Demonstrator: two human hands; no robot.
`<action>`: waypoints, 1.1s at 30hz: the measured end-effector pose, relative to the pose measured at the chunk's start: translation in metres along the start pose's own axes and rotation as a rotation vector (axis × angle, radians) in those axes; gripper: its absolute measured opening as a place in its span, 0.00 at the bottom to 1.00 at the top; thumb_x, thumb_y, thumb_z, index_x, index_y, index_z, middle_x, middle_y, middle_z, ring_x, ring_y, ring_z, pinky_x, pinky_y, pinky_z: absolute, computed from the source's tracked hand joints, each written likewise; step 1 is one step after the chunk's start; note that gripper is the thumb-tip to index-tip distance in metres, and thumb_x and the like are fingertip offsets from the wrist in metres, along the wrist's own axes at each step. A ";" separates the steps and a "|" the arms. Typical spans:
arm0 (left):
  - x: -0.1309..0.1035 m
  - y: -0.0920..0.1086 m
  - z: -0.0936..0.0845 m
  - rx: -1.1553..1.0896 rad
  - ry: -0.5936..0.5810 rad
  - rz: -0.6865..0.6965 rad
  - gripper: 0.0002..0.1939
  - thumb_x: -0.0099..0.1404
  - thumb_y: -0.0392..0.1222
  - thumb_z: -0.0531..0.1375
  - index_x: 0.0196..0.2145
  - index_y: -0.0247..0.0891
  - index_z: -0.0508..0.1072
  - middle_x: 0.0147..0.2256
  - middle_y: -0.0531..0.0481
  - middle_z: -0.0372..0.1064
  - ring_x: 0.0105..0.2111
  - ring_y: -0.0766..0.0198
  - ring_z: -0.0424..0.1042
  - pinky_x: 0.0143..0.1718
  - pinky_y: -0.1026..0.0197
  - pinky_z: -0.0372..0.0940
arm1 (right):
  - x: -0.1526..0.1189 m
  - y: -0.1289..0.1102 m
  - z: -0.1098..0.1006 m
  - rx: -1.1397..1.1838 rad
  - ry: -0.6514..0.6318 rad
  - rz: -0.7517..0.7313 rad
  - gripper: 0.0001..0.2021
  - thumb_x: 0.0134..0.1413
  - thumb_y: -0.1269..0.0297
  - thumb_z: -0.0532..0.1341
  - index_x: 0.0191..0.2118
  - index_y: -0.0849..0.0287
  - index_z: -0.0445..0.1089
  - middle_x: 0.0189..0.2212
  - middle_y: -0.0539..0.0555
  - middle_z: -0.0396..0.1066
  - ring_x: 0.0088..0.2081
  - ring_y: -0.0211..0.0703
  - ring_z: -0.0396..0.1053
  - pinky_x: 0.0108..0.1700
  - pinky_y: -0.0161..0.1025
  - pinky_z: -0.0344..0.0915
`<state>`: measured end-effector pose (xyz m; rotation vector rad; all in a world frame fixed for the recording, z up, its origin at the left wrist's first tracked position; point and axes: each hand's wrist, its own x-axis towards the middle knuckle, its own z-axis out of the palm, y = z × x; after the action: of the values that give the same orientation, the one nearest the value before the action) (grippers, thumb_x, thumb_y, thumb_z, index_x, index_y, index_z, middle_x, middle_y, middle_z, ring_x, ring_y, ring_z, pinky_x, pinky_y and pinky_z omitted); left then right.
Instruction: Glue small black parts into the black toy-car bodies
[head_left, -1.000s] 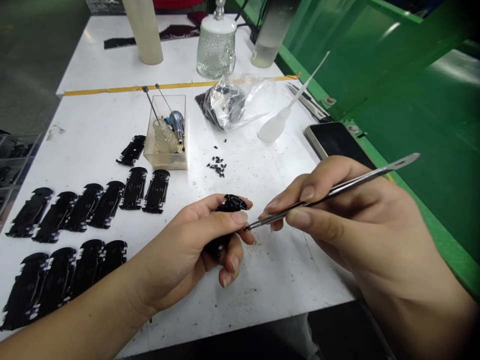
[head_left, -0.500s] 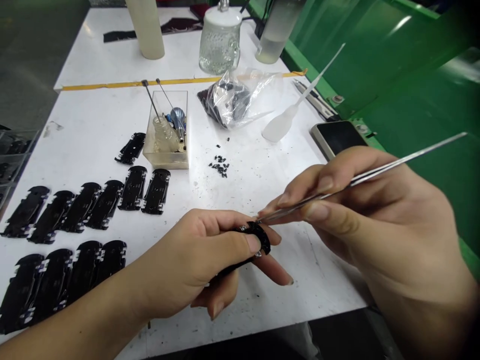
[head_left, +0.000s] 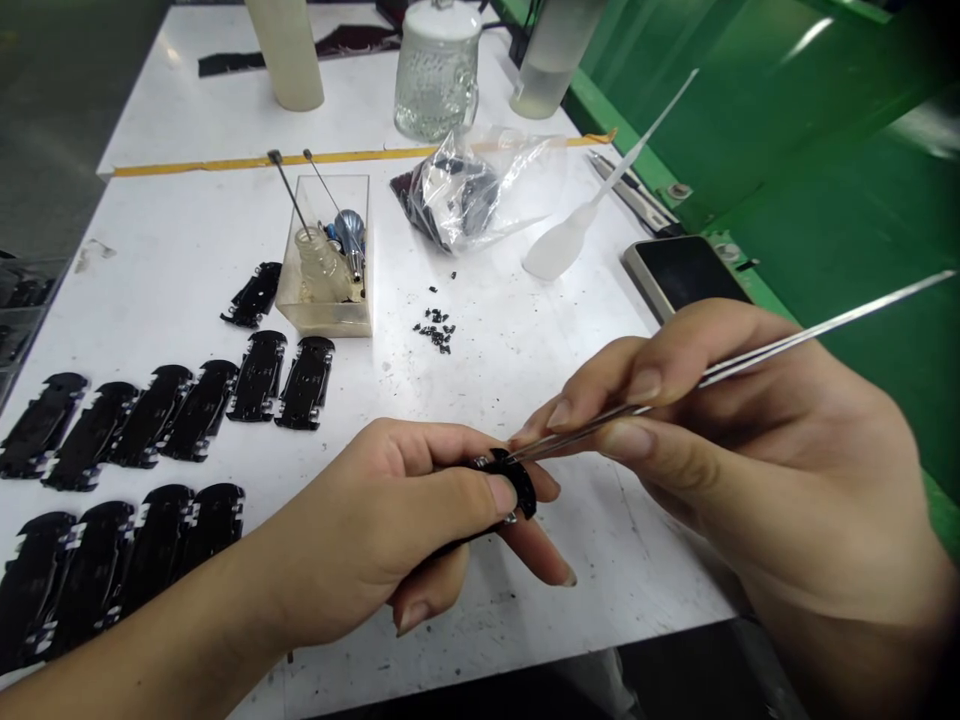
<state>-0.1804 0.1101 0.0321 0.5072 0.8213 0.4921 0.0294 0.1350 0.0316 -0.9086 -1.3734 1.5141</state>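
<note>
Between the thumb and fingers of my left hand (head_left: 427,510) is a black toy car chassis (head_left: 525,490), mostly covered by the hand. Metallic bits show at its sides near the exposed end. My right hand (head_left: 720,440) grips a pair of metal tweezers (head_left: 780,362), and their tips touch or nearly touch the chassis beside my left thumb. Whether the tips pinch a small part is too fine to see. Farther back on the table lies a scatter of tiny black parts (head_left: 435,328).
Rows of black chassis (head_left: 150,415) lie at left. Behind them stands a clear box (head_left: 326,318) with a bottle and tools. A plastic bag (head_left: 457,195), a dropper bottle (head_left: 559,240), a phone (head_left: 686,270) and a glass jar (head_left: 436,85) are farther back. A green wall (head_left: 810,180) bounds the right.
The tweezer tips have moved slightly left and down onto the end of the chassis. My left hand keeps its hold, and the camera view has shifted a little.
</note>
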 end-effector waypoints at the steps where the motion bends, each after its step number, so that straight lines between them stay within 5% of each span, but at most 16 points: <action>1: 0.000 0.000 0.000 0.002 0.001 -0.003 0.08 0.71 0.39 0.61 0.40 0.35 0.80 0.34 0.45 0.82 0.12 0.80 0.55 0.14 0.73 0.47 | 0.000 0.000 0.000 0.010 -0.004 -0.001 0.09 0.60 0.73 0.68 0.37 0.50 0.70 0.34 0.47 0.79 0.38 0.41 0.80 0.39 0.38 0.82; 16: 0.000 0.001 0.001 0.023 0.013 -0.012 0.08 0.70 0.40 0.61 0.40 0.35 0.80 0.35 0.43 0.82 0.12 0.80 0.55 0.14 0.72 0.48 | 0.002 0.000 -0.003 0.001 -0.049 -0.010 0.10 0.61 0.74 0.67 0.37 0.51 0.69 0.35 0.47 0.79 0.39 0.42 0.81 0.40 0.39 0.82; 23: 0.001 0.002 0.002 0.062 0.045 -0.008 0.19 0.75 0.49 0.54 0.39 0.34 0.80 0.33 0.42 0.82 0.11 0.79 0.55 0.14 0.72 0.49 | 0.004 -0.001 -0.004 0.033 -0.067 0.007 0.09 0.62 0.72 0.67 0.35 0.53 0.67 0.34 0.49 0.79 0.37 0.45 0.81 0.38 0.43 0.82; 29: 0.003 0.000 0.006 0.097 0.095 -0.007 0.19 0.74 0.51 0.56 0.36 0.34 0.79 0.31 0.44 0.81 0.10 0.80 0.53 0.13 0.73 0.48 | 0.002 0.003 -0.002 0.010 -0.078 -0.009 0.09 0.62 0.71 0.67 0.36 0.53 0.66 0.35 0.48 0.79 0.38 0.42 0.82 0.41 0.39 0.82; 33: 0.001 -0.002 0.006 0.112 0.083 0.014 0.18 0.74 0.50 0.56 0.36 0.34 0.79 0.31 0.44 0.81 0.10 0.80 0.54 0.13 0.73 0.49 | 0.006 -0.010 -0.019 -0.149 0.009 -0.026 0.12 0.61 0.64 0.70 0.47 0.52 0.69 0.34 0.49 0.79 0.35 0.43 0.81 0.39 0.38 0.80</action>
<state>-0.1747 0.1076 0.0335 0.5995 0.9294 0.4842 0.0459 0.1469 0.0390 -0.9842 -1.5008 1.4008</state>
